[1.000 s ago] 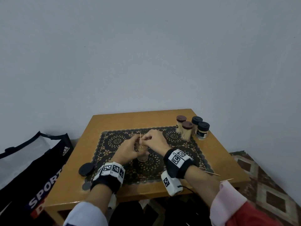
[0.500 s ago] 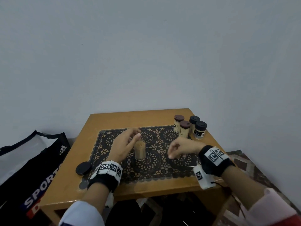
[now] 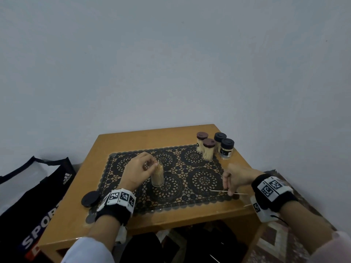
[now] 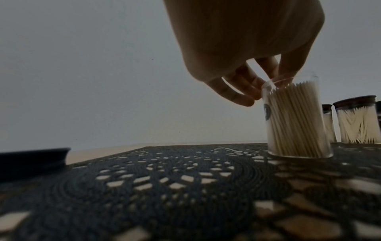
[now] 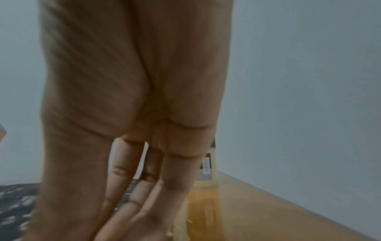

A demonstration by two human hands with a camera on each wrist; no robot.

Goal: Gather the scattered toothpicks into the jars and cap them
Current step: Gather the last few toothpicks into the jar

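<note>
The open clear jar packed with pale wooden toothpicks (image 3: 158, 176) stands upright on the black lace placemat (image 3: 191, 179), near the middle of the wooden table (image 3: 133, 138). The left hand (image 3: 139, 170) hovers at its rim, fingers (image 4: 237, 91) bent loosely over the mouth; whether they pinch a toothpick there or only touch the glass, I cannot tell. Out to the right, the right hand (image 3: 237, 177) reaches down onto two loose toothpicks (image 3: 220, 191) lying at the mat's near right edge, its fingertips on or just above them. The right wrist view shows straight fingers reaching down, so no pinch is visible. Another stray toothpick (image 3: 247, 205) lies on bare wood just beside the right wristband.

Further out, the flat black round lid (image 3: 88, 198) waits at the mat's left edge, and four capped jars (image 3: 214, 146) cluster at the far right corner.

The risks, as I judge them: thin sticks lying flat could skid off the near edge under a pressing finger, and the left fingers could tip the uncapped, full jar.

The contact point under the right fingertips is hidden, the right wrist view is blurred, and something thin and pale below the table is too faint to identify.
</note>
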